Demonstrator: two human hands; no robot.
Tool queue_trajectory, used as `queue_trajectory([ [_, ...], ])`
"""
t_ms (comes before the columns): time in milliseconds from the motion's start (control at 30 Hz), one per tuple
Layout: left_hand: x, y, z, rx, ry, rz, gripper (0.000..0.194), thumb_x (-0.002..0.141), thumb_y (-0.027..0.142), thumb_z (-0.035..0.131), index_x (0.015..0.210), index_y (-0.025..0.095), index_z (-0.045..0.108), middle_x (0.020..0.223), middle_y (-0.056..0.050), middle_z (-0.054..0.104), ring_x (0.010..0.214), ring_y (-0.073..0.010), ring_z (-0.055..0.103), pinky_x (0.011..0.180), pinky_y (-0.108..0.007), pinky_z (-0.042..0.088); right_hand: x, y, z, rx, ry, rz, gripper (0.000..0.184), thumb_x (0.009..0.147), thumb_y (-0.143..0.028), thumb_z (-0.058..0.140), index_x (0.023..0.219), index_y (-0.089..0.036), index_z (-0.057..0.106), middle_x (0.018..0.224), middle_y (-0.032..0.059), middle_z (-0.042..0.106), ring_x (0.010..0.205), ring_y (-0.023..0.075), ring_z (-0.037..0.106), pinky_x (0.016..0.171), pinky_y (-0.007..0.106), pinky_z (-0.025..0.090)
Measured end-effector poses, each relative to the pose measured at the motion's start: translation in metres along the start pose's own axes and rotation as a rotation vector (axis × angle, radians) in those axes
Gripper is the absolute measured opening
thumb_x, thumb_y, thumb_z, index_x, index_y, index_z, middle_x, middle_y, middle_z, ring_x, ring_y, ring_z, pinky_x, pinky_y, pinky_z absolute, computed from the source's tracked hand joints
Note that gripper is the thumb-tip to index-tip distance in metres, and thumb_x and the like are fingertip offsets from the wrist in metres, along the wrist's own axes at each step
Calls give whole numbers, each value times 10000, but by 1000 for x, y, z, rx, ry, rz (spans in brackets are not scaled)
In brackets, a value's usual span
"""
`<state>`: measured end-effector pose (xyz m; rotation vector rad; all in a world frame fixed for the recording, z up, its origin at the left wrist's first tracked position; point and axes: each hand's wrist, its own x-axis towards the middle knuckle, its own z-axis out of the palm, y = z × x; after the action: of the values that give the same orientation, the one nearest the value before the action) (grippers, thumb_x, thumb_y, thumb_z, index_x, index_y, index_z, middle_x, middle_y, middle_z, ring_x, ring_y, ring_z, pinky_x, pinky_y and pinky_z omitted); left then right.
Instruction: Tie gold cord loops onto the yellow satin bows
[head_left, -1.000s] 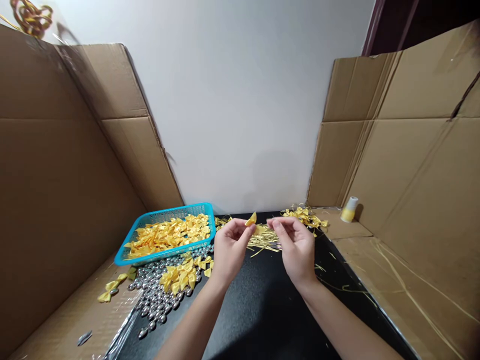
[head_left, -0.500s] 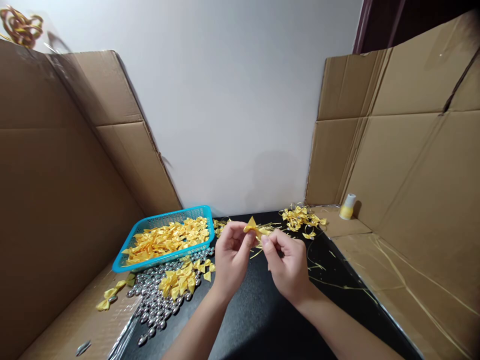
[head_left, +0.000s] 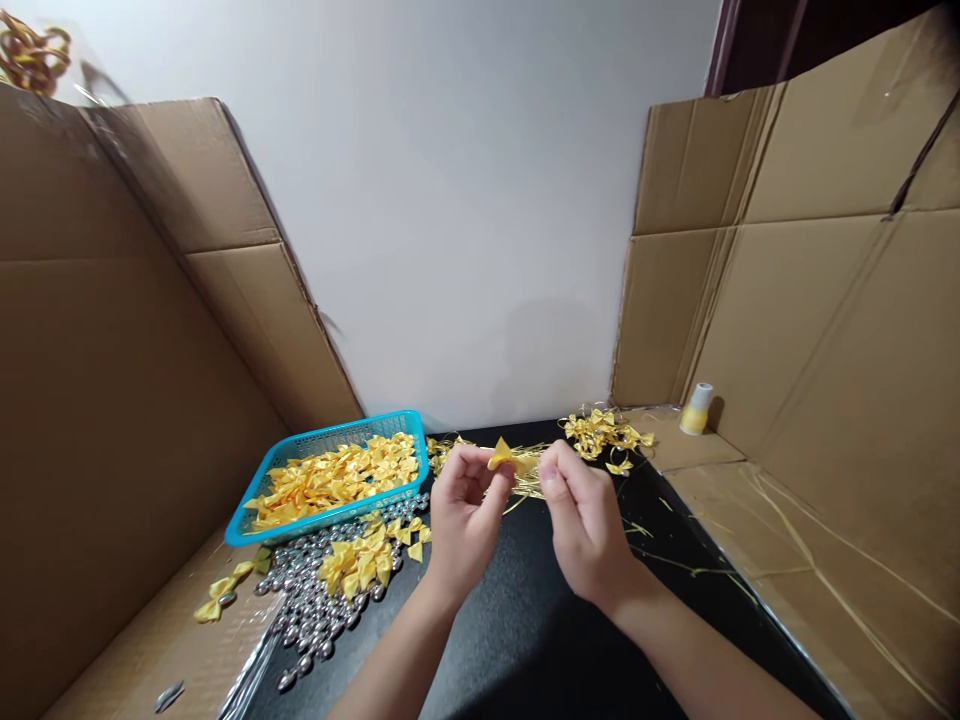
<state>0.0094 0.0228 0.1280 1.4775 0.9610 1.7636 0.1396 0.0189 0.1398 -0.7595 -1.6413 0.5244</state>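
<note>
My left hand (head_left: 465,525) pinches a yellow ribbon bow (head_left: 502,456) between thumb and fingertips, just above the black table. Close by on its right, my right hand (head_left: 589,525) is closed, thumb pressed on the bent fingers. Whatever the right fingers hold is too thin or hidden to make out. Behind both hands lie gold cords (head_left: 531,484) in a loose bundle. Left of my left hand, a small heap of yellow bows (head_left: 360,562) rests on and beside many silver oval beads (head_left: 311,605).
A turquoise basket (head_left: 322,524) full of yellow bows stands at the back left. Bows with gold cord loops (head_left: 604,433) lie at the back right, near a yellow-and-white spool (head_left: 696,410). Cardboard walls (head_left: 825,330) flank the table, with a white wall (head_left: 465,220) behind.
My right hand has moved a little to the right, away from the bow, and its fingers have closed further. My left hand keeps the bow in nearly the same place.
</note>
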Motion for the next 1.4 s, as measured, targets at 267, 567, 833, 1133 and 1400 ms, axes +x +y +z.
queue_trajectory([
  [267, 10, -6, -15, 425, 89, 696, 157, 810, 52, 675, 845, 205, 673, 887, -31, 653, 798, -146, 639, 684, -261, 539, 12, -8, -12, 474, -74, 374, 237, 882, -412, 574, 784, -197, 583, 837, 21, 600, 758, 144, 577, 656, 245, 509],
  [567, 10, -12, -11, 513, 59, 805, 179, 789, 39, 663, 823, 206, 716, 777, -18, 661, 678, -125, 643, 610, -215, 539, 14, 7, -3, 387, -100, 399, 223, 819, -373, 656, 797, -157, 704, 883, 77, 700, 809, 187, 660, 772, 315, 554],
  [833, 13, 5, -7, -104, -154, -204, 195, 804, 329, 691, 880, 153, 655, 681, 8, 629, 503, -108, 609, 441, -204, 534, 18, 4, -8, 38, -104, 3, 170, 863, -117, 576, 739, -171, 679, 812, 48, 698, 778, 158, 654, 730, 262, 506],
  [1133, 21, 5, -18, -58, -290, -113, 161, 795, 314, 737, 846, 162, 754, 639, -5, 688, 513, -104, 648, 520, -192, 563, 17, -2, -19, -48, -175, -53, 180, 879, -78, 558, 749, -177, 634, 787, 14, 666, 741, 131, 621, 683, 230, 464],
  [1400, 15, 3, -16, -61, -125, -25, 171, 796, 303, 748, 778, 155, 662, 588, 15, 685, 472, -86, 645, 489, -153, 540, 14, -9, -23, -109, -44, -111, 144, 913, -129, 530, 806, -182, 611, 843, 28, 670, 796, 140, 635, 719, 229, 469],
])
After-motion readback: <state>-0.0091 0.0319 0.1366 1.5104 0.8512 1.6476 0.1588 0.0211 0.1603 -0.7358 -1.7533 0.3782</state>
